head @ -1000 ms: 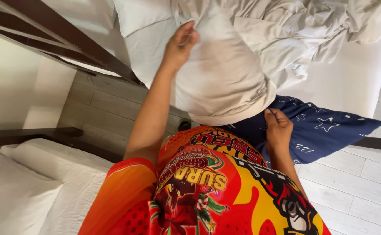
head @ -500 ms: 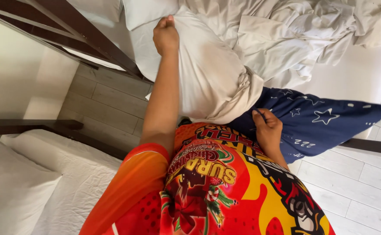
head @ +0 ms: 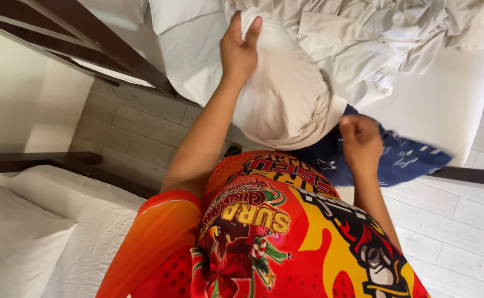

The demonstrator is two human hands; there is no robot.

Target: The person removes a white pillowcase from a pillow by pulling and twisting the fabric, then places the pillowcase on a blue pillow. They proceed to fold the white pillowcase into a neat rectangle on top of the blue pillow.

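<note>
A cream pillow (head: 286, 99) hangs off the edge of the white bed (head: 446, 105) in front of me. My left hand (head: 239, 49) grips the pillow's top, fingers pinching the fabric. Below it a dark blue pillowcase with white stars (head: 402, 163) is bunched around the pillow's lower end. My right hand (head: 360, 143) is closed on the blue pillowcase's edge, blurred with motion. My orange and yellow printed shirt fills the lower middle of the view.
Crumpled cream sheets (head: 396, 33) lie on the bed behind the pillow. A dark wooden bed frame (head: 87, 38) runs across the upper left. A second white bed with a pillow (head: 21, 237) is at the lower left. Pale wood-plank floor (head: 451, 221) lies between.
My left hand has raised the pillow's top higher and to the right. My right hand has pulled the blue pillowcase up towards the pillow's lower end.
</note>
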